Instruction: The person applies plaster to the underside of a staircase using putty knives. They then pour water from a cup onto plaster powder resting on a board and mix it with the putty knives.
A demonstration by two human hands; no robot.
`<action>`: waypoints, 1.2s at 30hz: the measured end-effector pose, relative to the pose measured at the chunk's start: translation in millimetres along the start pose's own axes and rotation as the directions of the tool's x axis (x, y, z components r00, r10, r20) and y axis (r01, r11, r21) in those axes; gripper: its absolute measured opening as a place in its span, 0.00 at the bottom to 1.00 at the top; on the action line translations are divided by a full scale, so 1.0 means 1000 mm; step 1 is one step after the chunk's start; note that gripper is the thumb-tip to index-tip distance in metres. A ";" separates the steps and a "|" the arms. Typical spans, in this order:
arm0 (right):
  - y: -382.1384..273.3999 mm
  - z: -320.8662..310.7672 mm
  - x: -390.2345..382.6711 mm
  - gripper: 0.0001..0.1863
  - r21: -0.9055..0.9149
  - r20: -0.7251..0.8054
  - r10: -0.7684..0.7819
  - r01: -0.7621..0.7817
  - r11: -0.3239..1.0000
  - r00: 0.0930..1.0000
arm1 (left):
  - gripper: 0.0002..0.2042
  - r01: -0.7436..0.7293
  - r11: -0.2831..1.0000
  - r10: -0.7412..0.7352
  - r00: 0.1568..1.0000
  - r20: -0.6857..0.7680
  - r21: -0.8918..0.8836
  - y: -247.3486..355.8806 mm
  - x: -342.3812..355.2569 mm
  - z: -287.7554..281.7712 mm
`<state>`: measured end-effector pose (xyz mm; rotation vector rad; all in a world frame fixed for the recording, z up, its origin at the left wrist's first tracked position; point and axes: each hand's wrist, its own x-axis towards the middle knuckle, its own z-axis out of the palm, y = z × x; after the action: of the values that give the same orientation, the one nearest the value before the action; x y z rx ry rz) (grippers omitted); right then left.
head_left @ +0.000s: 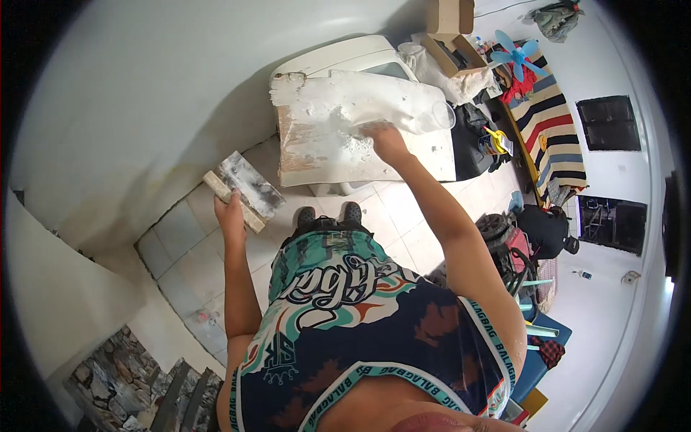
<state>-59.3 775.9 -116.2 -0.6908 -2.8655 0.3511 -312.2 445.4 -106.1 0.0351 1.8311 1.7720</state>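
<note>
My left hand (pixel 230 211) is closed round the wooden edge of a wide flat plastering trowel (pixel 250 181), its metal face smeared white and grey. It is held out to the left, above the floor. My right hand (pixel 385 142) reaches over a worn white board (pixel 309 162), its fingers at a patch of white powder or paste (pixel 353 151). Blur and the white material hide whether those fingers grip anything. Right of this hand lies a clear plastic container (pixel 440 115) beside a whitish plastic sheet or bag (pixel 403 108).
The board rests on a white appliance-like body (pixel 324 56) against the wall. An open cardboard box (pixel 453 54), blue fan (pixel 516 55) and yellow-and-blue can (pixel 495 142) stand to the right. Farther right are a striped-covered bed or bench (pixel 547 122) and a black bag (pixel 545 232).
</note>
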 end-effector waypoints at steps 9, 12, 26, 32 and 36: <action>0.012 -0.024 -0.012 0.24 -0.060 0.081 0.125 -0.121 0.991 0.989 | 0.19 0.006 1.000 -0.006 1.000 0.001 0.007 0.008 -0.008 0.008; -0.008 -0.016 0.006 0.25 0.013 -0.039 0.029 -0.029 0.999 0.999 | 0.19 0.001 0.999 -0.001 1.000 0.004 0.045 0.004 -0.006 0.007; -0.020 -0.010 0.005 0.31 -0.150 0.061 0.036 -0.026 0.988 0.997 | 0.18 0.031 0.998 -0.028 0.998 0.053 -0.056 0.003 -0.010 0.008; -0.014 -0.013 -0.009 0.30 -0.091 0.183 0.037 -0.020 0.996 0.982 | 0.18 0.044 0.998 -0.042 0.998 0.054 -0.037 0.007 -0.012 0.010; 0.014 -0.024 -0.032 0.28 -0.031 0.105 0.171 -0.169 0.985 0.980 | 0.19 0.062 0.998 -0.062 0.998 0.005 0.016 0.015 -0.017 0.009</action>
<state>-20.1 777.8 -100.7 -0.9525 -2.9214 0.3923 -300.1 448.5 -85.2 -0.0111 1.8231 1.7128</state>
